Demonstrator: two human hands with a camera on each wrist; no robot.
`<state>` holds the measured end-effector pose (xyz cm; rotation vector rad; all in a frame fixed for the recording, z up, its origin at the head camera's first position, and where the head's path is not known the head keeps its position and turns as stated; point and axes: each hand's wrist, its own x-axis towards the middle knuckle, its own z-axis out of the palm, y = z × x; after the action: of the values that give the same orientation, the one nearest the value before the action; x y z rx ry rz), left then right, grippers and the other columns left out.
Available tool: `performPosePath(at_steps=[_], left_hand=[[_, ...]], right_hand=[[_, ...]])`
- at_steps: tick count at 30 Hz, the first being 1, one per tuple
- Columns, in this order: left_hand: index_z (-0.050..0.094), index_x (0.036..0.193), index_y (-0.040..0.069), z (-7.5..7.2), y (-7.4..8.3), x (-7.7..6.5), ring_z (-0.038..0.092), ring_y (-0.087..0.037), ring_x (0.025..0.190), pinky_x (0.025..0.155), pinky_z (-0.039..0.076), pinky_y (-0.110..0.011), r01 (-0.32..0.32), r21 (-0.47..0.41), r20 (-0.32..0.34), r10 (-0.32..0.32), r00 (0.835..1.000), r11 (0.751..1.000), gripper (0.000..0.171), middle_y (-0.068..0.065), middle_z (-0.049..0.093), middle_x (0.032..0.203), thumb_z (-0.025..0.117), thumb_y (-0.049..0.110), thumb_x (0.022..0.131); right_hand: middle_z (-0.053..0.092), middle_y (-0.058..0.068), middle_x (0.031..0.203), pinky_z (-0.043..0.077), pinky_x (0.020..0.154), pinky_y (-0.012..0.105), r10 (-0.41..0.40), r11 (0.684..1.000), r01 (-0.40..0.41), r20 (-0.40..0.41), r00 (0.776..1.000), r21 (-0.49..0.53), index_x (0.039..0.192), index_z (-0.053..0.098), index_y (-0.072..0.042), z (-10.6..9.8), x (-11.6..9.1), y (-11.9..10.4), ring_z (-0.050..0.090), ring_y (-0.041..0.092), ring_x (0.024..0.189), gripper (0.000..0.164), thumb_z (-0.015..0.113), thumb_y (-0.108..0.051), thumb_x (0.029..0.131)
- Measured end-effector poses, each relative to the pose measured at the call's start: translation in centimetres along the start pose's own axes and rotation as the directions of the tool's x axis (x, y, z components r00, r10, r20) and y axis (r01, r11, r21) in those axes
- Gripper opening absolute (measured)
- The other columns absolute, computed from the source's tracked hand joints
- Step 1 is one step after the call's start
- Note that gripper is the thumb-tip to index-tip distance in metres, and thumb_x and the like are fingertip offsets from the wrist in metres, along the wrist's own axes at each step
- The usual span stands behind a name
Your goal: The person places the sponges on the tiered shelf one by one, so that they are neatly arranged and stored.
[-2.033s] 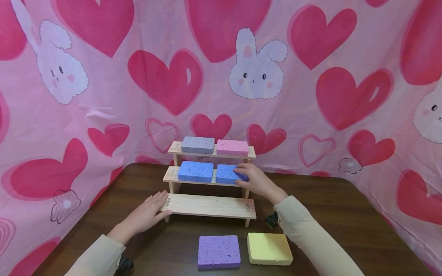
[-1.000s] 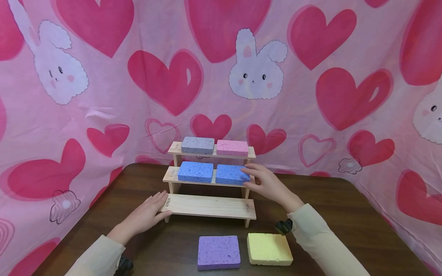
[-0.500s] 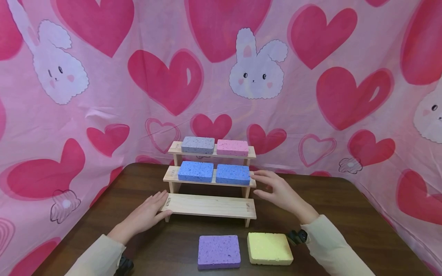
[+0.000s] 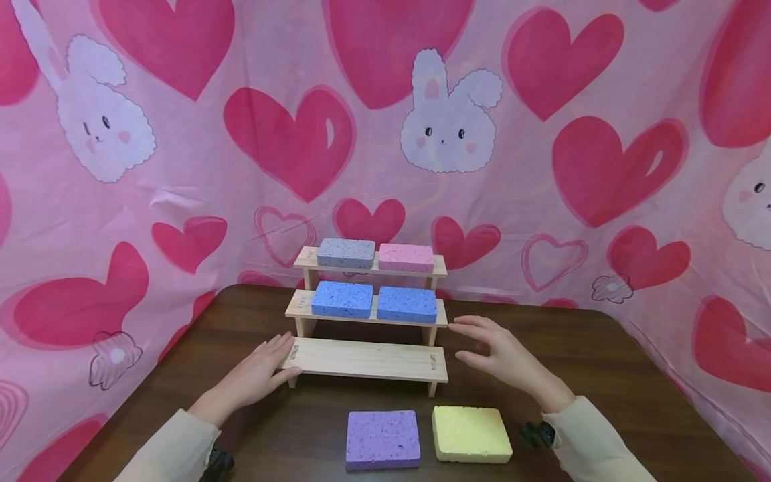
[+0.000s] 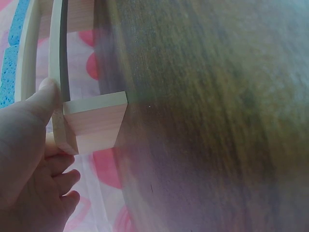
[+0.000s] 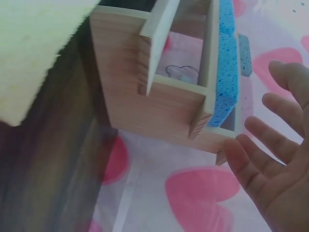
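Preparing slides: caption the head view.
Left hand holds a stepped pale wooden rack; right hand hovers near rectangular blue sponges.

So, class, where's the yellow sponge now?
In the head view, the yellow sponge lies on the table, right of the purple sponge, before the wooden rack.

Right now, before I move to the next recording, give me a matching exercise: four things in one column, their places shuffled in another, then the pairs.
Things
1. grey sponge
2. left hand
3. yellow sponge
4. right hand

Places
A. on the table, right of the purple sponge
B. apart from the rack, to its right, holding nothing
C. on the top shelf
D. touching the left end of the bottom shelf

Pairs: 1-C, 2-D, 3-A, 4-B
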<state>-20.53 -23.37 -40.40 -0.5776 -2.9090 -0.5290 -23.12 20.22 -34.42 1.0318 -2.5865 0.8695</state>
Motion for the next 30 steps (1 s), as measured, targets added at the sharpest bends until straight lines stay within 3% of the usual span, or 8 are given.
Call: performPosePath(at_steps=[9,18,30], left_hand=[[0.039,0.134,-0.010,0.2,0.0,0.0,0.032,-0.041,0.127,0.103,0.024,-0.053,0.001,0.003,0.000,-0.001,1.000,1.000,0.070,-0.026,0.038,0.137,0.062,0.037,0.086],[0.040,0.133,-0.010,0.0,0.1,-0.1,0.032,-0.041,0.127,0.103,0.025,-0.053,-0.006,0.007,-0.008,0.007,1.000,1.000,0.069,-0.026,0.038,0.137,0.063,0.036,0.086],[0.040,0.133,-0.010,0.0,0.0,-0.1,0.032,-0.041,0.127,0.103,0.024,-0.053,-0.006,0.011,-0.007,0.006,1.000,1.000,0.069,-0.026,0.038,0.137,0.063,0.036,0.086]], right_hand=[[0.053,0.008,0.124,0.052,0.073,0.031,0.018,0.999,-0.021,0.058,0.998,0.043,0.124,0.058,-0.011,0.4,-2.0,1.0,0.053,0.021,0.102,0.048,0.073,-0.023,0.080],[0.052,0.006,0.126,0.050,0.078,0.047,0.004,0.994,-0.020,0.137,0.991,0.109,0.126,0.057,-0.014,1.0,-3.7,1.7,0.049,0.028,0.111,0.050,0.069,-0.035,0.082],[0.053,0.008,0.123,0.052,0.070,0.034,-0.089,0.987,0.062,0.185,0.979,0.146,0.127,0.057,-0.017,1.8,-5.5,2.5,0.051,0.016,0.107,0.052,0.073,-0.030,0.079]])
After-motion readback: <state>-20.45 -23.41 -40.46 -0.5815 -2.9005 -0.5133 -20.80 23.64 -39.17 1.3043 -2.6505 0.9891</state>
